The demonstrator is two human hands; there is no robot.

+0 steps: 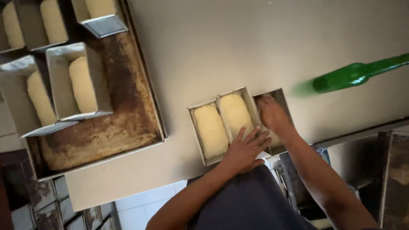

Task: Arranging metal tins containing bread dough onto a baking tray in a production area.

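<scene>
A row of three joined rectangular metal loaf tins stands on the pale grey worktop, close to its near edge. The left hand is laid flat with fingers spread over the near end of the middle tin, steadying the set. The right hand is lowered into the third tin, fingers drawn together and pressed down on what lies inside; whether anything is pinched cannot be told, as the fingertips are hidden.

The pale, soft dough loaves in the first two tins are likely to dent and stick under any firm touch, so they are best pressed lightly or not handled at all. The tins themselves appear stiff, thin-walled and fairly light, with narrow rims; they are best gripped by the outer walls or end rims, both ends supported since the three are joined. The third tin's contents are largely covered by the right hand.

On the left, a large rust-stained rectangular metal baking tray carries several more metal loaf tins, each holding one elongated dough loaf lying lengthwise. A green glass bottle is seen at the right above the worktop, blurred, well apart from both hands.
</scene>
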